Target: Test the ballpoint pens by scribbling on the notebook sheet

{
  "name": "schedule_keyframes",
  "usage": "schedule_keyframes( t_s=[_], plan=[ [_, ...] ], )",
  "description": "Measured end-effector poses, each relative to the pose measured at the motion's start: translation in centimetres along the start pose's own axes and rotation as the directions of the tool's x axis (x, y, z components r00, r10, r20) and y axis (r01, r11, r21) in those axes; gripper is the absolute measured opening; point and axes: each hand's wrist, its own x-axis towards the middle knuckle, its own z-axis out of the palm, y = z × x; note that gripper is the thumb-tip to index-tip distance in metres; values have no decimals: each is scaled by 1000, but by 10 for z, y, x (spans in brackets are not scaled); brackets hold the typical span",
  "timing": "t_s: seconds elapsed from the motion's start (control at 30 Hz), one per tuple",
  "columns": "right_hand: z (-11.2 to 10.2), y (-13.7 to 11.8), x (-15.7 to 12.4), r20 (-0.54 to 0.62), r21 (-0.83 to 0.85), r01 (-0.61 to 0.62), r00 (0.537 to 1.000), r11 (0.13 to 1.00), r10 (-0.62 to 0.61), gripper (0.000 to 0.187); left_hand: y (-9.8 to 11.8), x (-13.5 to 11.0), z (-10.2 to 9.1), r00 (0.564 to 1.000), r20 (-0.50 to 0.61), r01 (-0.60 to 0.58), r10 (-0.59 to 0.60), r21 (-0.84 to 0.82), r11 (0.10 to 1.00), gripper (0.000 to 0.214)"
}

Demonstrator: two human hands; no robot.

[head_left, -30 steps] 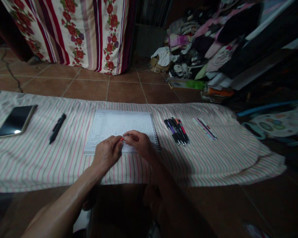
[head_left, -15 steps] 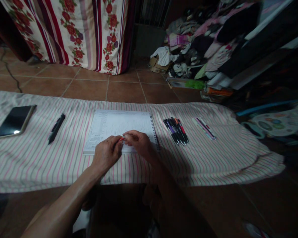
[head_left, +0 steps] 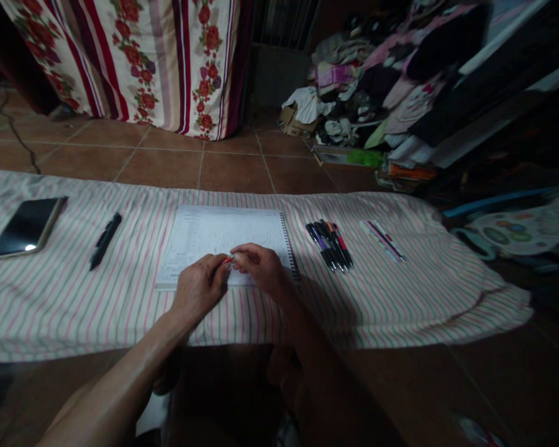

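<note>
Over the lower part of a spiral notebook [head_left: 242, 226], my two hands meet with fingertips close together. My left hand [head_left: 201, 282] is closed round a small, slim red-orange piece [head_left: 226, 259], perhaps part of a pen; most of it is hidden in the fingers. My right hand [head_left: 257, 264] pinches at the pale end of the same piece, its fingers curled. The notebook's page carries a printed column at left, and its spiral binding runs down the right side. Beside that binding lies a row of several pens [head_left: 330, 246], dark with coloured parts.
A striped cloth [head_left: 135, 310] covers the low table. On it, a phone [head_left: 28, 226] and a black pen [head_left: 105, 241] lie to the left, and several slim pens [head_left: 384, 240] to the right. Behind are a floral curtain [head_left: 168, 62] and piled clothes [head_left: 377, 87].
</note>
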Motion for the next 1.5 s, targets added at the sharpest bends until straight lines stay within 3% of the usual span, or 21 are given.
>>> schedule_keyframes(
  t_s=[0.57,1.13,1.33,1.5],
  plan=[
    [-1,-1,0,32,28,-6,999,1000,6,27,-1,1,1,1000,-17,6,-6,-2,1000,30],
    [-3,-1,0,-10,-29,-24,1000,999,23,17,-1,4,4,1000,-17,-26,26,21,999,29],
    [-3,-4,-1,10,12,-3,1000,1000,3,27,1,4,2,1000,-15,-25,25,17,1000,30],
    [-2,-5,-1,-8,-9,-10,1000,1000,10,18,3,4,2,1000,-10,-29,29,6,1000,30]
  ],
)
